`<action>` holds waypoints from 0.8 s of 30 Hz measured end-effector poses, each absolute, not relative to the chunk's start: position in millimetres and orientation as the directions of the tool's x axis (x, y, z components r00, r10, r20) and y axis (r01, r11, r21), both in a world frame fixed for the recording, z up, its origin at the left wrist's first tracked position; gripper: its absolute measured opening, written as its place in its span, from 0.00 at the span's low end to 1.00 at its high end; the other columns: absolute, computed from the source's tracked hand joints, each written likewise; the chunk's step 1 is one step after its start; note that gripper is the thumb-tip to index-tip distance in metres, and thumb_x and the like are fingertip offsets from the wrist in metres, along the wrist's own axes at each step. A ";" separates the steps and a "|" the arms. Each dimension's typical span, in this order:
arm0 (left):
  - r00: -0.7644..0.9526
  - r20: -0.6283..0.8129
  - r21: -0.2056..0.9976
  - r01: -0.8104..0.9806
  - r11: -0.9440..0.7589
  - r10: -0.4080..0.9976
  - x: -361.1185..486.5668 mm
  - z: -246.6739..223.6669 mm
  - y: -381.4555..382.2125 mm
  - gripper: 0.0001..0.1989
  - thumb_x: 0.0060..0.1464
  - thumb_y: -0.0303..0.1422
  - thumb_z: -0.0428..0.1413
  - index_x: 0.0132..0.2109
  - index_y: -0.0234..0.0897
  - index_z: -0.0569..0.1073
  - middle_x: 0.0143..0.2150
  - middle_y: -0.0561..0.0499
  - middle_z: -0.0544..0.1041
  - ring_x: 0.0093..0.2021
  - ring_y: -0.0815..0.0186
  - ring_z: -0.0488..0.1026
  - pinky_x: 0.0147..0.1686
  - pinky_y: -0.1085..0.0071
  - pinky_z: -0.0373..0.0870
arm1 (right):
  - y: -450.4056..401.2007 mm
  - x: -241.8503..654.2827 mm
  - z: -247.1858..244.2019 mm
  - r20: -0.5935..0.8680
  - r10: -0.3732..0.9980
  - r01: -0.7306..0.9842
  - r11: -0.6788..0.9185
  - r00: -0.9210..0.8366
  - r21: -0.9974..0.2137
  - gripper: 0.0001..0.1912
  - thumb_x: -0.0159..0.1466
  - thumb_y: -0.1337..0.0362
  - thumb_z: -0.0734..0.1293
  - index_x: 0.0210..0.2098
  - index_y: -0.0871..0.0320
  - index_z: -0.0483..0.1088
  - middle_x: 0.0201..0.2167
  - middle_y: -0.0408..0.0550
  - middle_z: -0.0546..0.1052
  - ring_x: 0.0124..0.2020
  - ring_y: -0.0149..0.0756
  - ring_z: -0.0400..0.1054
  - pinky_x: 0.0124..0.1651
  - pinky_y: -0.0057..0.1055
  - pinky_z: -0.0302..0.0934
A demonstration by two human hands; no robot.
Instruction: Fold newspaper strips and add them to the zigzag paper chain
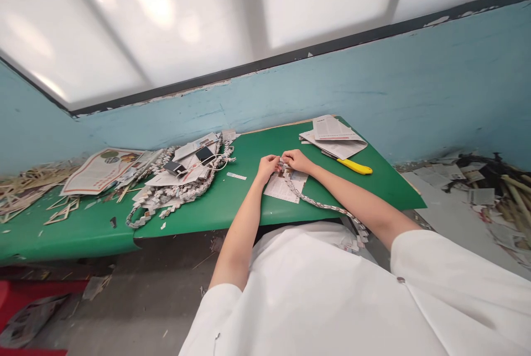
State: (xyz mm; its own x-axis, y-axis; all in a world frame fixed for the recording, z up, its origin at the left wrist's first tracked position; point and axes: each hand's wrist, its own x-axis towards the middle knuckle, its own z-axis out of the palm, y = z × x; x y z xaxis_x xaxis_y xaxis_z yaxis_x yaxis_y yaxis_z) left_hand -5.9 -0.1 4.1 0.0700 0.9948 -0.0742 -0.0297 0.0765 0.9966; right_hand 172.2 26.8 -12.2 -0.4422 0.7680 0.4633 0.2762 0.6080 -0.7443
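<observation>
Both hands meet over a sheet of newspaper point(279, 190) on the green table. My left hand point(269, 167) is closed, its fingertips pinching at the end of a folded-paper chain point(309, 199). Close beside it, my right hand point(296, 160) is also closed on that end of the chain. From the hands the chain runs to the right under my right forearm and hangs over the table's front edge. The fingers hide the exact part being gripped. To the right of my hands lies a yellow-handled knife point(354, 166), its blade partly under folded newspapers point(338, 137).
On the left, a pile of paper chains point(178, 198) carries newspapers and dark devices with a white cable point(205, 156). Farther left are a printed sheet point(103, 171) and thin wooden strips point(29, 187). A red stool point(12, 295) stands lower left. Debris point(506, 207) lies on the right.
</observation>
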 end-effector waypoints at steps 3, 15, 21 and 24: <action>0.074 -0.097 0.994 -0.048 0.100 0.993 -5.0 4.6 -0.8 0.07 0.60 0.29 0.63 0.35 0.30 0.76 0.23 0.51 0.74 0.22 0.71 0.72 0.24 0.75 0.68 | 26.6 172.8 -11.2 0.419 0.789 0.223 0.553 -0.448 -0.803 0.14 0.66 0.56 0.63 0.28 0.57 0.70 0.18 0.39 0.65 0.22 0.32 0.55 0.30 0.31 0.51; 0.089 -0.141 0.988 -0.051 0.146 0.986 -7.0 10.3 -5.8 0.05 0.60 0.28 0.62 0.37 0.29 0.77 0.23 0.50 0.75 0.22 0.70 0.73 0.25 0.75 0.69 | 24.8 172.6 -9.3 0.425 0.765 0.299 0.601 -0.484 -0.741 0.13 0.65 0.59 0.62 0.29 0.58 0.71 0.20 0.40 0.67 0.25 0.33 0.57 0.33 0.32 0.52; 0.076 -0.165 0.983 -0.064 0.170 0.983 -7.7 10.8 -6.5 0.06 0.59 0.29 0.64 0.38 0.28 0.77 0.24 0.48 0.77 0.23 0.70 0.73 0.27 0.75 0.71 | 25.5 169.6 -12.9 0.446 0.769 0.321 0.611 -0.458 -0.724 0.13 0.68 0.58 0.61 0.32 0.57 0.73 0.23 0.44 0.73 0.27 0.36 0.62 0.35 0.33 0.55; 0.058 -0.185 0.978 -0.089 0.190 0.981 -8.8 10.0 -5.5 0.06 0.58 0.28 0.65 0.37 0.28 0.77 0.25 0.47 0.77 0.23 0.71 0.73 0.29 0.74 0.74 | 25.5 167.5 -14.1 0.452 0.771 0.332 0.614 -0.449 -0.716 0.13 0.69 0.58 0.60 0.34 0.56 0.72 0.28 0.46 0.76 0.30 0.38 0.66 0.37 0.34 0.57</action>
